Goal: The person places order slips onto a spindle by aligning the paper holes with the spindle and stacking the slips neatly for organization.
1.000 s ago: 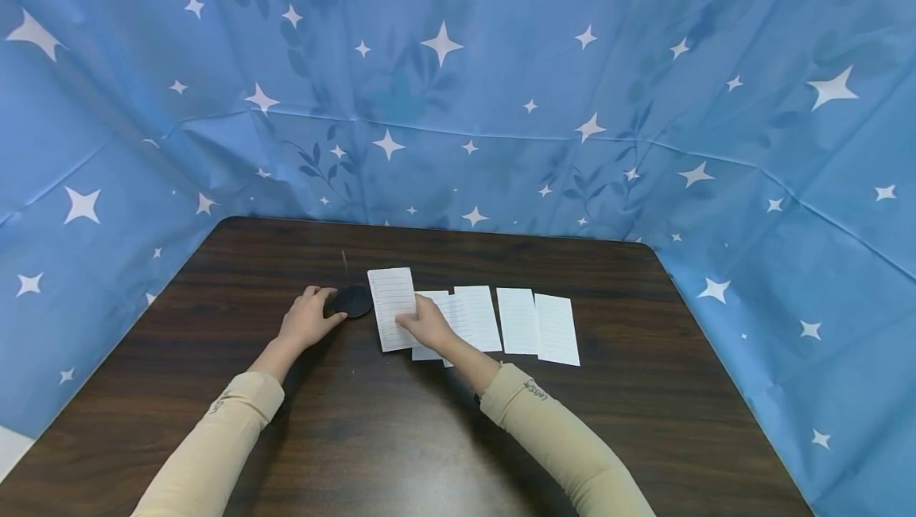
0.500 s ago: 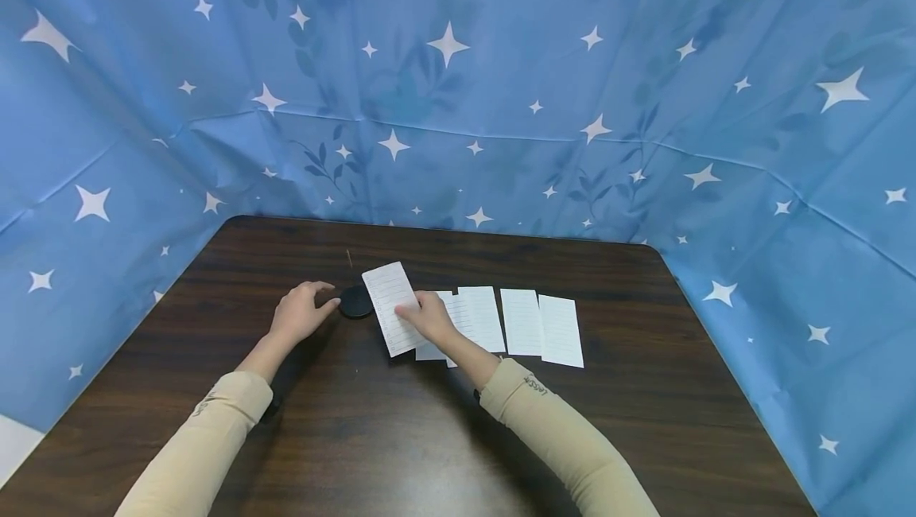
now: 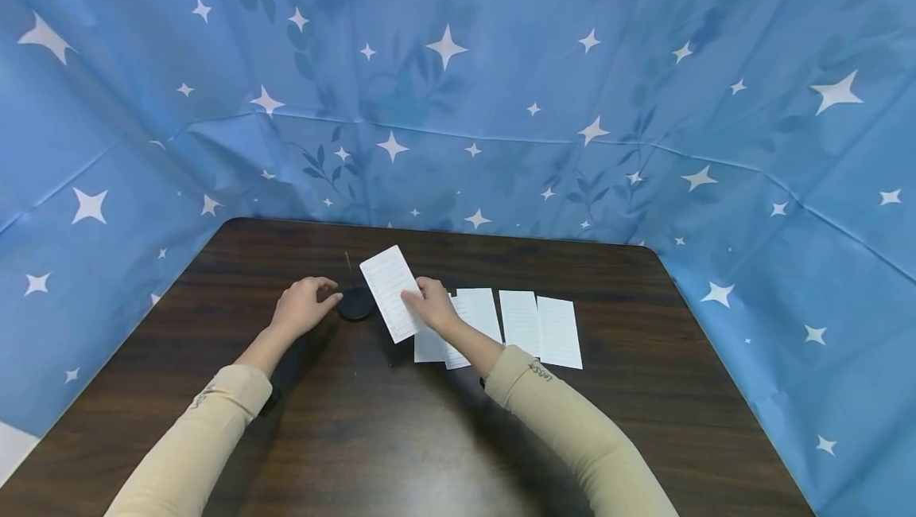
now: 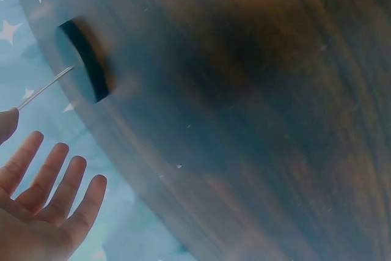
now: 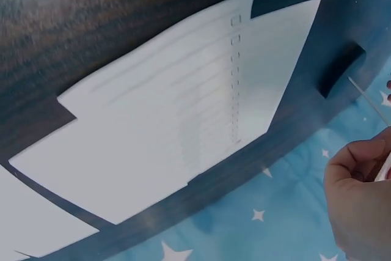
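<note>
In the head view my right hand [image 3: 434, 306] pinches a white lined paper sheet [image 3: 386, 290] by its right edge. The sheet is raised and tilted, its top leaning left. Just left of it stands a round black base [image 3: 355, 305] with a thin upright metal spike [image 3: 348, 260]. My left hand [image 3: 296, 308] hovers at the left of this base, holding nothing. The left wrist view shows the left hand's fingers [image 4: 64, 191] straight and spread near the spike [image 4: 46, 87]. In the right wrist view, only a sliver of the held sheet shows in my right hand [image 5: 360, 197].
Several more lined sheets [image 3: 560, 332] lie in a row on the dark wood table [image 3: 401, 437], some overlapping, partly hidden by my right arm. One sheet [image 5: 235, 41] in the right wrist view has a column of checkboxes. A blue star-patterned curtain [image 3: 458, 103] hangs behind the table.
My left hand has come off the black base, a little to the left. My right hand has raised the sheet and turned it from nearly straight to a clear left tilt.
</note>
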Available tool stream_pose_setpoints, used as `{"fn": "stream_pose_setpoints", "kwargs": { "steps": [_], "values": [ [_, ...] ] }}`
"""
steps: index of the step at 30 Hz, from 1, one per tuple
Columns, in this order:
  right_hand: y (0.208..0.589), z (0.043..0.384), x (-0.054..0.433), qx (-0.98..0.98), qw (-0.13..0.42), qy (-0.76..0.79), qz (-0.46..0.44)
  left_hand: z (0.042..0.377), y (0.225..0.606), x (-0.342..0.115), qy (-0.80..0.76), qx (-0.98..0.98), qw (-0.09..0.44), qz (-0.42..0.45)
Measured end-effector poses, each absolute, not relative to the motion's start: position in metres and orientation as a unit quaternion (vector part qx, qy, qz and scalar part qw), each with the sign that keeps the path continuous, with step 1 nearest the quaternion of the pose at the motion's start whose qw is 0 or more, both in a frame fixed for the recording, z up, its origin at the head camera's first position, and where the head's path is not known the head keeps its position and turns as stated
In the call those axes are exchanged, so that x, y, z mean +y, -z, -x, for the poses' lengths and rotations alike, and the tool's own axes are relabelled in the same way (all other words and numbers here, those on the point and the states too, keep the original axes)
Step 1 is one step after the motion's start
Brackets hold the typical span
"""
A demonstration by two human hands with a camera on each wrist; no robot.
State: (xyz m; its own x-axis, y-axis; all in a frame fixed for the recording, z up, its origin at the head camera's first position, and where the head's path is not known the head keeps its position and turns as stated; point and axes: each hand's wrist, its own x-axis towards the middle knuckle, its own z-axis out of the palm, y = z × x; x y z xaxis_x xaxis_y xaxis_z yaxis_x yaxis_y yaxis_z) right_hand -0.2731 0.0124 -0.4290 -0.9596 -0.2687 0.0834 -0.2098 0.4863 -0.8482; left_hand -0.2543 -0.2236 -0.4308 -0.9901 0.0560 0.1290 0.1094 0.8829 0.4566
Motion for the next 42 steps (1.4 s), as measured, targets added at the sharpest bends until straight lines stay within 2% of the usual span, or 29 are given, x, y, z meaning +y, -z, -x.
{"fn": "stream_pose_setpoints", "kwargs": {
  "steps": [11,19,28,42],
  "values": [
    [0.416,0.276,0.004,0.861,0.030,0.491,0.131,0.259,0.410,-0.228,0.241,-0.966,0.079,0.056],
    [0.408,0.279,-0.004,0.845,0.050,0.520,0.116,0.265,0.394,-0.225,0.299,-0.946,0.119,0.049],
    [0.405,0.284,-0.019,0.809,0.072,0.577,0.084,0.272,0.389,-0.210,0.426,-0.894,0.137,-0.003],
    [0.404,0.286,-0.036,0.790,0.078,0.604,0.071,0.277,0.389,-0.198,0.492,-0.854,0.150,-0.078]
  ]
}}
